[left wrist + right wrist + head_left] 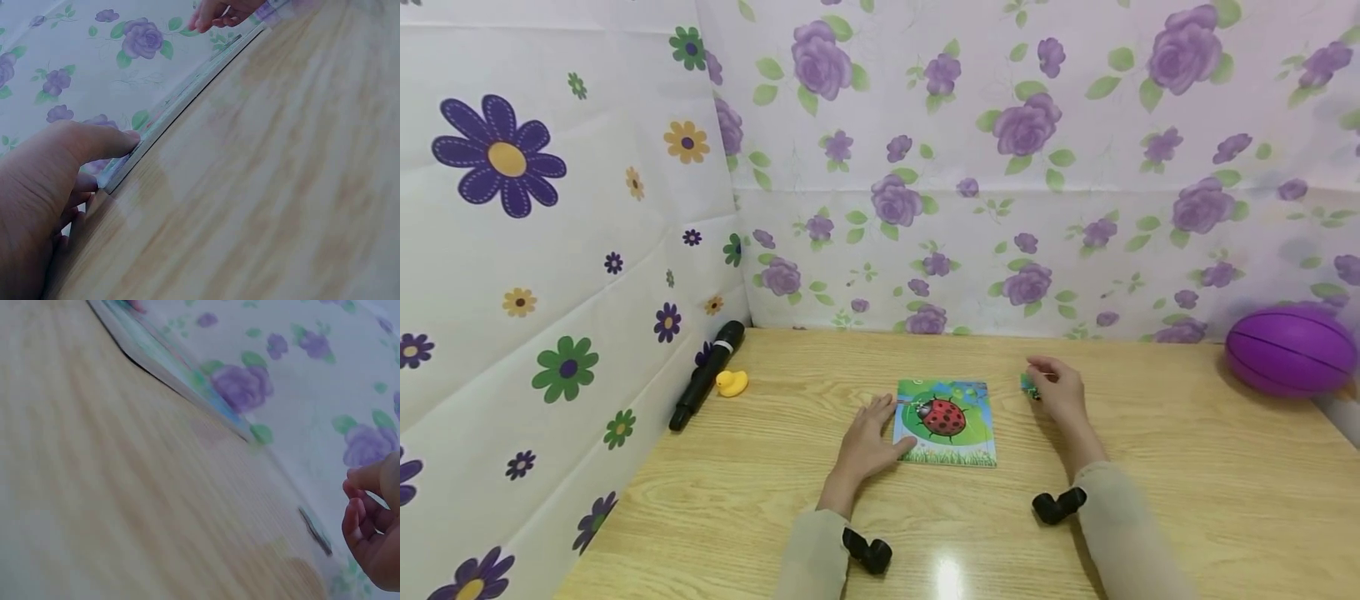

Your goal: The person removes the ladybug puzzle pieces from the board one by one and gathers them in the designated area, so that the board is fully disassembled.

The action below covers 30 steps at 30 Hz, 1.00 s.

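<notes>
A square ladybug picture puzzle [944,418] lies flat on the table, green and blue with a grass strip along its near edge. My left hand [868,442] rests at its left side, fingers spread along that edge and thumb on the near left part. From the left wrist, the left thumb [112,142] touches the top of the puzzle's edge [181,103]. To the right lies a small green-and-blue puzzle piece [1028,386]. My right hand [1060,392] hovers beside it, fingers loosely bent. The right wrist view shows that piece [315,532] on the table, apart from the fingertips.
At the far left a black microphone [707,375] lies against the flowered wall cloth [587,292], with a yellow rubber duck [732,383] beside it. A purple ball [1291,352] sits at the far right of the wooden table [820,367].
</notes>
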Motion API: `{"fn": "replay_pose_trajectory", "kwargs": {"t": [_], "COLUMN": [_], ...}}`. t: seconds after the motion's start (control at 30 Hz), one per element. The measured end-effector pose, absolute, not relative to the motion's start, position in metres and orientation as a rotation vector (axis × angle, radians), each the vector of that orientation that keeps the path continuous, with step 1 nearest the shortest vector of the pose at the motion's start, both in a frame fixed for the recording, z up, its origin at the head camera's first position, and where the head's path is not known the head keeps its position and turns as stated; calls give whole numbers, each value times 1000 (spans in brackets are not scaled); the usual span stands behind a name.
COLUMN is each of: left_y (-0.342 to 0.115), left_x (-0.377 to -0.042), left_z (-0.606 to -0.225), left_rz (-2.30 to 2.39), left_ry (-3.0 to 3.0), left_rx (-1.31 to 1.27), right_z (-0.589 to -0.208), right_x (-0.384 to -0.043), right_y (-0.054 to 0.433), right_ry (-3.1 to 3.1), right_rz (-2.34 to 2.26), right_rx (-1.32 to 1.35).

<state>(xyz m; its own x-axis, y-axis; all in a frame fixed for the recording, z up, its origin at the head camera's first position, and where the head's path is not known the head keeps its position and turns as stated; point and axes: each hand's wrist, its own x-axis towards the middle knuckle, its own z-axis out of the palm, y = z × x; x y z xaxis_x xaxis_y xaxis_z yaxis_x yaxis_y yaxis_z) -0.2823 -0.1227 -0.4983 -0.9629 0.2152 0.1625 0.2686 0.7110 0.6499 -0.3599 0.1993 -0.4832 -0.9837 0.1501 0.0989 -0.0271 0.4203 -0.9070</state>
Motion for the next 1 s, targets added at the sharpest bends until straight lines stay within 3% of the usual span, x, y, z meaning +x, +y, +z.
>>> {"fn": "replay_pose_trajectory", "kwargs": {"t": [0.43, 1.0], "left_y": [-123, -125], "left_x": [-283, -285], "left_z": [-504, -502], "left_rz": [-1104, -1082], "left_ry": [-2830, -2827], "left_rx": [-411, -434], "right_z": [-474, -476], "right_x": [-363, -370], "right_y": [118, 101], "right_ry": [-2814, -2975], "right_rz": [1409, 1299], "right_rx": [440, 473]}}
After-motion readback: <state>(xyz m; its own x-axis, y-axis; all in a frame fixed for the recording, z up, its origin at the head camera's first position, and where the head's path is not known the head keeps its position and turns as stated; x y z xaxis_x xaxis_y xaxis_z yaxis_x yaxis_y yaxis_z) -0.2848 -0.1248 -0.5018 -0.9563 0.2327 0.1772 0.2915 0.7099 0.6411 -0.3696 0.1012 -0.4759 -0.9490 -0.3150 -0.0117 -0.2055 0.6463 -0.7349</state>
